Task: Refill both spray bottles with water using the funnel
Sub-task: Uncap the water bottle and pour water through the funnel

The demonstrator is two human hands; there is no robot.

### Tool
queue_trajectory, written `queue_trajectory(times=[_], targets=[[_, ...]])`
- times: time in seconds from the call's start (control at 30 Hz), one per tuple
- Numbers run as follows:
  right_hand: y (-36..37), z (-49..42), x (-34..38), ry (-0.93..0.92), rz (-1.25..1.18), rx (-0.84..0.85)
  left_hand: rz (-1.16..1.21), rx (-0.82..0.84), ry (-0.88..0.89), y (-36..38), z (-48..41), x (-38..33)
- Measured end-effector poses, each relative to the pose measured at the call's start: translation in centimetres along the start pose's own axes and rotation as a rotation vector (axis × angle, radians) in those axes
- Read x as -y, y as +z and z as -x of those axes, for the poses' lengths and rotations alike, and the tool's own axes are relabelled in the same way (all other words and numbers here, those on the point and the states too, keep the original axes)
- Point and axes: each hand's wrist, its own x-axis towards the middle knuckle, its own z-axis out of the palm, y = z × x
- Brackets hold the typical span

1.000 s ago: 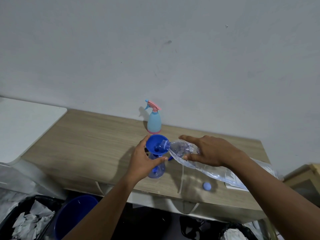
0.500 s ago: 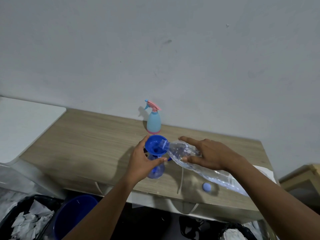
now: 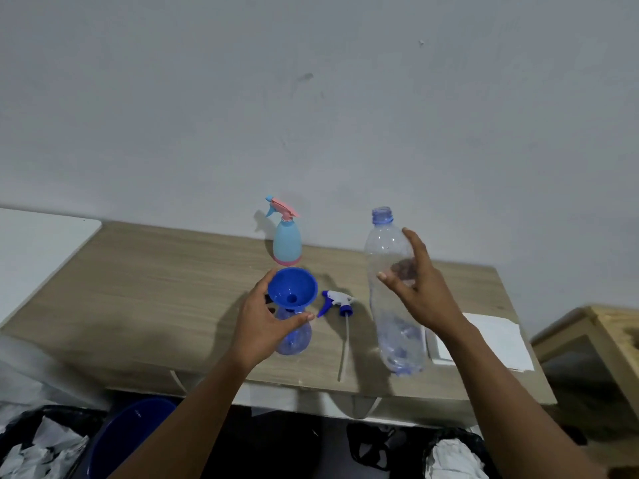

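A blue funnel [image 3: 292, 288] sits in the neck of a clear bluish spray bottle [image 3: 294, 340] on the wooden table [image 3: 138, 288]. My left hand [image 3: 262, 326] grips that bottle just under the funnel. Its white-and-blue spray head [image 3: 337, 300] lies beside it, with the tube pointing toward the front edge. A light-blue spray bottle with a pink trigger [image 3: 286, 250] stands behind, by the wall. To the right a clear water bottle [image 3: 394, 326], uncapped and nearly empty, is upright. My right hand [image 3: 425, 299] holds it loosely, thumb in front and fingers behind.
White paper [image 3: 494, 337] lies at the table's right end. A wooden crate [image 3: 605, 333] stands further right and a white surface [image 3: 34, 243] at the left. Below the front edge are a blue bucket [image 3: 128, 440] and black bags of crumpled paper [image 3: 38, 447].
My right hand has swung the water bottle away from the funnel and turned it from tilted to upright at the right. The spray head is now uncovered. My left hand stays put.
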Motion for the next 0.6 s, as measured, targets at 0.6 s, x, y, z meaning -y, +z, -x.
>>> queue_trajectory(times=[0.6], targets=[[2.5,1.5,-3.0,0.167,-0.234,-0.306,-0.01,-0.002,0.013,0.1,0.2,0.1]])
